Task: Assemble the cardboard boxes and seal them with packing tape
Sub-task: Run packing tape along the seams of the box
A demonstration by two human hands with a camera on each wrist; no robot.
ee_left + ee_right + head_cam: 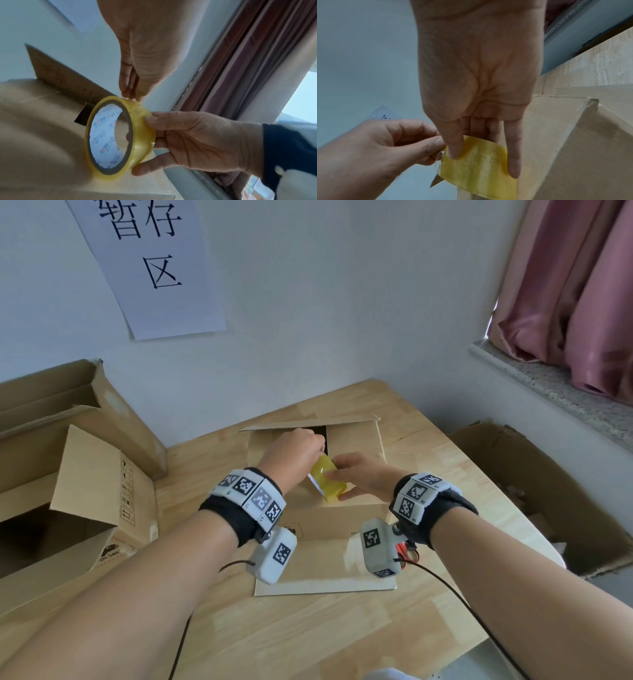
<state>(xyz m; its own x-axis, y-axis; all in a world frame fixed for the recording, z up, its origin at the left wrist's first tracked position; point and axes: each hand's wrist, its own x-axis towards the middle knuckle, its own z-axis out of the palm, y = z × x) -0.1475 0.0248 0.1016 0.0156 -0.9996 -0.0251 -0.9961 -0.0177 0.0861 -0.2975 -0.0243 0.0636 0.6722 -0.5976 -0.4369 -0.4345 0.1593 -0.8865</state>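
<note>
A cardboard box (352,446) sits on the wooden table (308,628), close to the back edge by the wall (308,302). Its top flaps are folded down, but a dark gap shows between them at the far end. One flap lies flat on the table toward the person. Both hands are over the box and work on a roll of yellow tape (328,481). The right hand (366,474) holds the roll on its side. In the left wrist view its fingers and thumb curl around the outside of the roll (120,136), with the thumb under it and the fingers on top. In the right wrist view the first finger and the little finger (513,155) lie spread on the yellow band, and the two middle ones are tucked behind it. The left hand (294,460) is at the top edge of the roll. Its fingertips (130,93) are pressed together and pinch at the tape there, as if at the loose end, but the end itself is too small to tell. Each wrist wears a black band with white blocks. An open box (85,508) stands at the left edge of the table. Another brown box (548,491) sits past the right edge. A paper sign (147,261) hangs on the wall, and a pink curtain (575,285) hangs at the top right.
</note>
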